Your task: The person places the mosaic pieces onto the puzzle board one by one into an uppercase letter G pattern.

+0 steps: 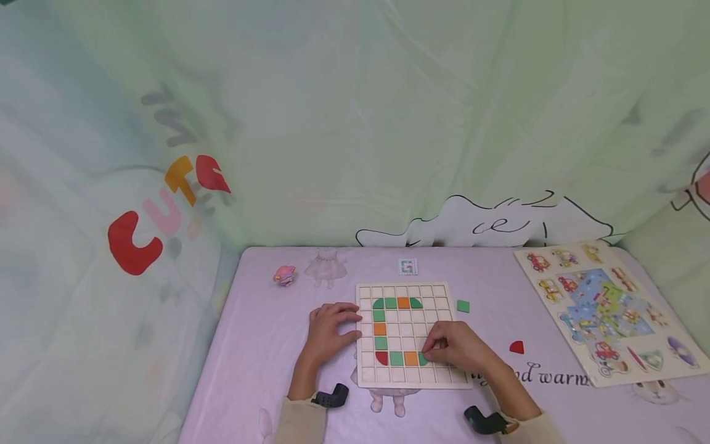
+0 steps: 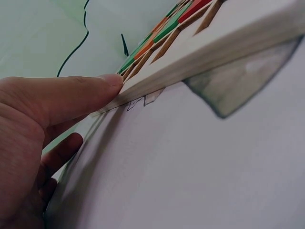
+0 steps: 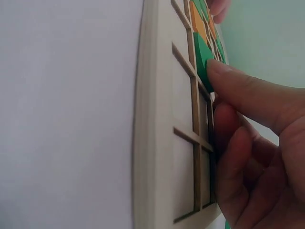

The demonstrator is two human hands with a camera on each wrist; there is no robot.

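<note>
A wooden grid board (image 1: pixel 407 378) lies on the table, with green, orange and red tiles set in several squares. My right hand (image 1: pixel 456 344) pinches a green tile (image 3: pixel 203 62) with one rounded side at the lower row's right end, beside an orange tile (image 1: pixel 411 358). In the right wrist view the thumb presses on this tile. My left hand (image 1: pixel 328 333) rests at the board's left edge, fingers loosely spread; its thumb (image 2: pixel 107 88) touches the rim. A red quarter-round tile (image 1: pixel 381 358) sits at the row's left end.
Right of the board lie a loose green square (image 1: pixel 463 306) and a loose red quarter-round tile (image 1: pixel 517 347). Behind it is a small pattern card (image 1: pixel 408 266). A pink figurine (image 1: pixel 285 275) stands back left. A picture puzzle board (image 1: pixel 610 308) covers the table's right side.
</note>
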